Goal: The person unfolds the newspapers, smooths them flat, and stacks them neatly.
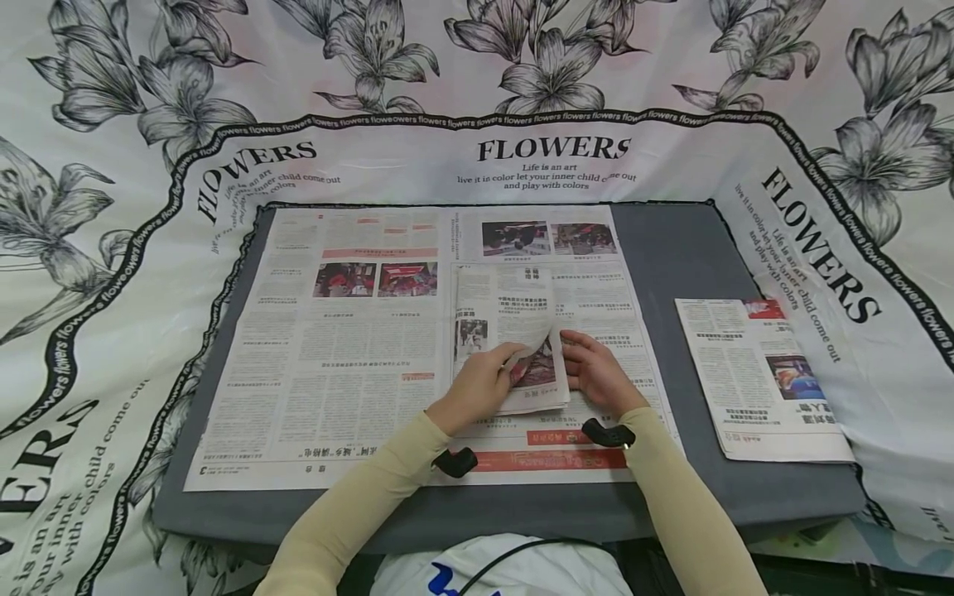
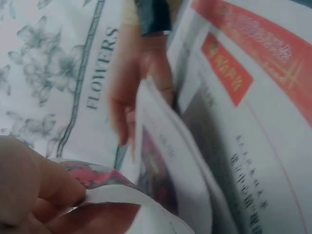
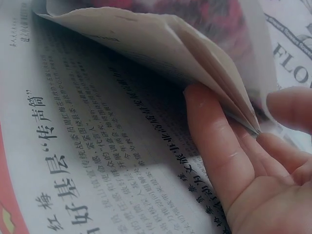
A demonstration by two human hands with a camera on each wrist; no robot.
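Note:
A small folded newspaper [image 1: 503, 291] lies on the right half of a spread newspaper sheet [image 1: 358, 339]. My left hand [image 1: 477, 387] pinches a lifted, curling layer of the folded newspaper between thumb and fingers. Beneath that layer a colour picture shows. Along the folded newspaper's right edge is my right hand [image 1: 599, 377], its fingers extended. In the right wrist view, the fingers [image 3: 217, 141] touch the raised edge from below, and the thumb [image 3: 292, 109] stands apart from the paper. The left wrist view shows the folded layers [image 2: 170, 161] standing up off the sheet.
A grey tabletop [image 1: 663, 257] carries the sheets. Another folded newspaper [image 1: 734, 372] lies at the right, partly over the table edge cloth. White cloth [image 1: 402, 178] with printed flowers and lettering surrounds the table. Black bands [image 1: 456, 462] sit at both wrists.

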